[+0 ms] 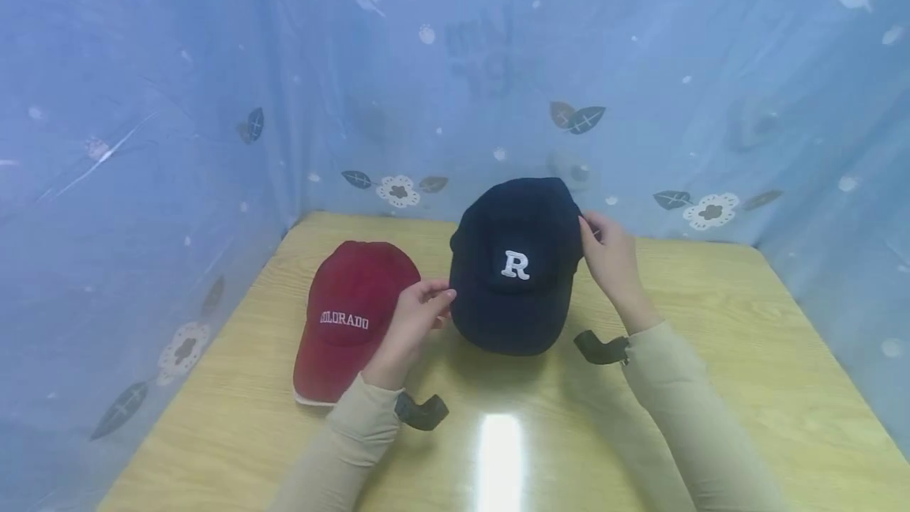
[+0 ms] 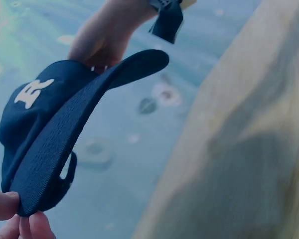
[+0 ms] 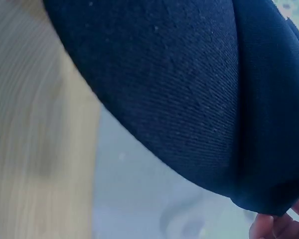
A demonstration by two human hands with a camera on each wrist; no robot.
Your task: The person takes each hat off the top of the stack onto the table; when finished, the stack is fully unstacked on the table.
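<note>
My left hand (image 1: 418, 314) pinches the near left edge of the navy cap (image 1: 515, 267), thumb and fingertips (image 2: 5, 206) closed on the brim's corner in the left wrist view. My right hand (image 1: 610, 255) grips the cap's far right side, fingers curled onto the crown. Between them the cap is held up off the table (image 1: 711, 385), brim toward me, its white R facing the head camera.

I judge this to be the lift-and-hold step: the cap is clear of the wood and carried by both hands. Any next move calls for keeping both pinches even, since the left one has only the brim's edge and could slip.

The cap sits between my hands, over the table's middle. The red cap (image 1: 348, 314) lies flat on the table just left of my left hand, close to the navy one; I cannot tell whether they touch.
</note>
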